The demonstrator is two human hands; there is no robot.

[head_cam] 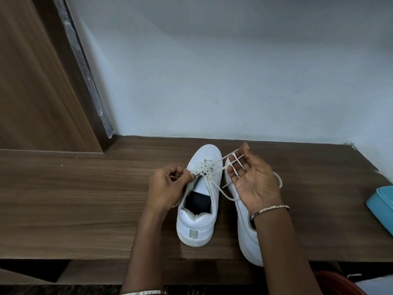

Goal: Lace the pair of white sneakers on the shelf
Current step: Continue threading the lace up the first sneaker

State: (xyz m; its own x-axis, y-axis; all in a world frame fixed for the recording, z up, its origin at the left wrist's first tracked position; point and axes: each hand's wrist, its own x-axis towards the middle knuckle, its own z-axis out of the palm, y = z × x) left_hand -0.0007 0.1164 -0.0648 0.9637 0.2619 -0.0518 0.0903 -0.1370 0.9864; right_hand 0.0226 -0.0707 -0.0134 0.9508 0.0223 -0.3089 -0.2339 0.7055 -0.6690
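Two white sneakers stand side by side on the wooden shelf [85, 199], toes to the wall; the left hand [168, 186] has its fingers [180, 170] clamped on the lace [225, 158] at the eyelets of the left sneaker [197, 220]. The right hand [253, 177] hovers palm up over the right sneaker [246, 231], fingers [246, 154] apart and straight; the lace crosses them. A blue box [382, 201] sits at the shelf's right edge.
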